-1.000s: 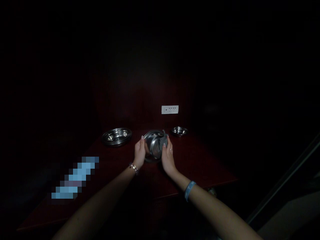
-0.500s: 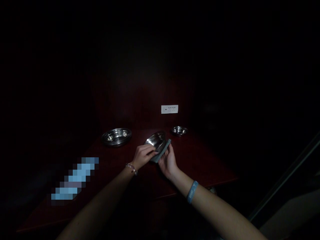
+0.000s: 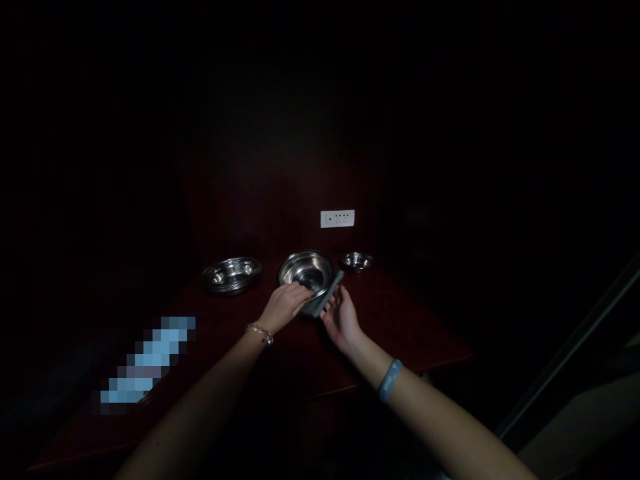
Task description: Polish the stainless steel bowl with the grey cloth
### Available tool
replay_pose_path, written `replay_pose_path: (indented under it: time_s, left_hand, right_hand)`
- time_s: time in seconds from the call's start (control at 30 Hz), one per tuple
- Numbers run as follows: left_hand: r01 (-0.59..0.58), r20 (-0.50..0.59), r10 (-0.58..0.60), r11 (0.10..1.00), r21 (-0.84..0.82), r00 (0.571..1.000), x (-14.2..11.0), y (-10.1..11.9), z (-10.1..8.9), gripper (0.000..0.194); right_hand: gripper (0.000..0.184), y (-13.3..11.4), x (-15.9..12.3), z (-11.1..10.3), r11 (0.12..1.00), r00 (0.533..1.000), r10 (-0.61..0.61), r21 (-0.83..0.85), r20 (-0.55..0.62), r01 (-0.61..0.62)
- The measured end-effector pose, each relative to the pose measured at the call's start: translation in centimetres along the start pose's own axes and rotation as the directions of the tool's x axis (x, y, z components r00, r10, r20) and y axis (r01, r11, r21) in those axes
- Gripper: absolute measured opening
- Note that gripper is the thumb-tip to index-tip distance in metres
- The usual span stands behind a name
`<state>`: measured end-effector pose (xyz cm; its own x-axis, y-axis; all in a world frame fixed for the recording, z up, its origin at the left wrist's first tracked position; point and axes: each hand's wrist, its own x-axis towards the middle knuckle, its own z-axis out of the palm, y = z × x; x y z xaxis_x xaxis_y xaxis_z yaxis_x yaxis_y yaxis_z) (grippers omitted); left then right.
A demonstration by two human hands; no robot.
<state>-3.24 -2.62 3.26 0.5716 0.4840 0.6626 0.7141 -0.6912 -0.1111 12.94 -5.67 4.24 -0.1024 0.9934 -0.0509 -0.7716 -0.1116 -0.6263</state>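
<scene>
The scene is very dark. My left hand (image 3: 286, 305), with a bead bracelet at the wrist, grips the near rim of a shiny steel bowl (image 3: 306, 268) tilted toward me above the dark red table (image 3: 400, 333). My right hand (image 3: 341, 316), blue band on its wrist, holds a folded grey cloth (image 3: 326, 296) against the bowl's lower right edge. Both hands sit close together just in front of the bowl.
A wider steel bowl (image 3: 232, 274) rests on the table to the left, and a small steel bowl (image 3: 358, 261) at the back right. A white socket plate (image 3: 337, 219) is on the dark wall behind. A blurred blue patch (image 3: 145, 363) lies lower left.
The bowl has turned from on edge between both hands to opening up toward me. My left hand moved to its near rim, and the cloth came out from the bowl's face to its lower edge.
</scene>
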Motion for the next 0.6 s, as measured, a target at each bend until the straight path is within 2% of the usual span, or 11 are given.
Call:
replay_pose_path:
  time_s: [0.1, 0.17, 0.27, 0.37, 0.43, 0.53, 0.6]
  left_hand:
    - [-0.026, 0.018, 0.025, 0.999, 0.032, 1.0, 0.1, 0.1, 0.0, 0.021]
    - [-0.051, 0.037, 0.049, 0.997, 0.063, 0.998, 0.2, 0.2, 0.0, 0.021]
    - [-0.103, 0.069, 0.096, 0.99, 0.101, 0.993, 0.3, 0.6, 0.0, 0.019]
    - [-0.187, 0.096, 0.176, 0.975, 0.119, 0.98, 0.3, 0.9, 0.1, 0.017]
    - [-0.235, 0.1, 0.223, 0.963, 0.129, 0.97, 0.2, 1.0, 0.2, 0.017]
    - [-0.287, 0.093, 0.276, 0.947, 0.145, 0.957, 0.1, 0.8, 0.2, 0.019]
    - [-0.3, 0.093, 0.289, 0.941, 0.155, 0.953, -0.1, 0.7, 0.2, 0.019]
  right_hand:
    - [0.019, 0.5, 0.0, 0.2, 0.994, 0.995, -0.095, -0.061, -0.039, 0.092]
    - [0.028, 0.8, 0.2, 0.0, 0.983, 0.987, -0.155, -0.103, -0.046, 0.15]
    - [0.04, 1.0, 1.0, -0.8, 0.962, 0.976, -0.214, -0.181, -0.046, 0.202]
    - [0.037, 1.2, 1.8, -2.0, 0.948, 0.962, -0.259, -0.214, -0.091, 0.235]
    - [0.026, 1.2, 2.2, -2.6, 0.962, 0.969, -0.211, -0.205, -0.131, 0.181]
    - [0.008, 0.9, 2.2, -2.7, 0.985, 0.986, -0.039, -0.171, -0.164, 0.011]
    - [0.007, 0.4, 1.9, -2.4, 0.983, 0.981, 0.07, -0.155, -0.18, -0.099]
